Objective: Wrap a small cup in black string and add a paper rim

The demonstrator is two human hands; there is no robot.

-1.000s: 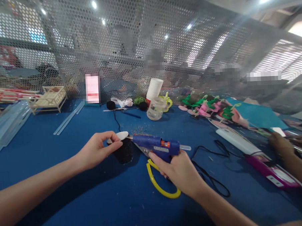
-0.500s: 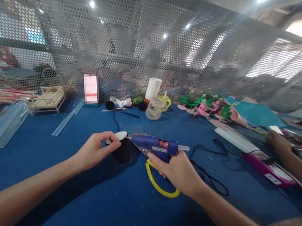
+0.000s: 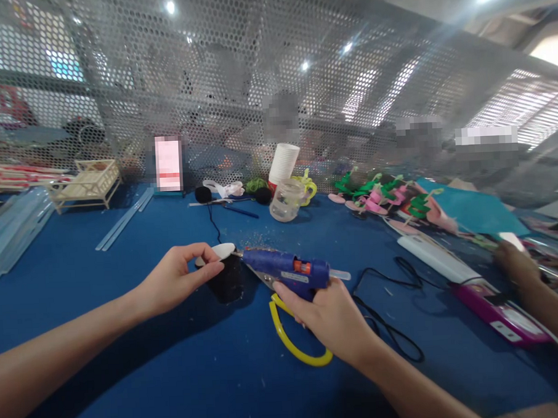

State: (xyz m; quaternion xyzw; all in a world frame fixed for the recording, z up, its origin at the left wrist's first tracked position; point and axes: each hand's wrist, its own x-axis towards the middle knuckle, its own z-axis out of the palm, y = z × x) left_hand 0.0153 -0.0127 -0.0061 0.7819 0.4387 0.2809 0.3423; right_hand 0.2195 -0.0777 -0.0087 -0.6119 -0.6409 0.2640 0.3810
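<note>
My left hand [image 3: 178, 278] pinches a flat white rounded piece [image 3: 224, 251] between thumb and fingers, at the top of a small black cup-shaped thing [image 3: 227, 285]. How the piece and the black thing are joined cannot be made out. A black yarn strand runs from there back to a black yarn ball [image 3: 203, 194]. Wrapped around the handle of a blue hot glue gun [image 3: 274, 263], my right hand [image 3: 337, 317] points its nozzle left, at the white piece's edge. A clear glue stick juts from the gun's back. Scissors with yellow handles [image 3: 304, 357] lie partly hidden under the gun.
A clear plastic mug [image 3: 285, 201] and stacked white paper cups [image 3: 285, 162] stand behind. Green-and-pink craft pieces [image 3: 375, 195] lie right of them. A purple-and-white power strip [image 3: 501, 316] and black cord [image 3: 390, 333] lie right, near another person's hand [image 3: 517, 263]. A phone [image 3: 168, 164] stands back left.
My hands, the glue gun and the white piece stay almost exactly in place. The other person's hand at the right has shifted slightly.
</note>
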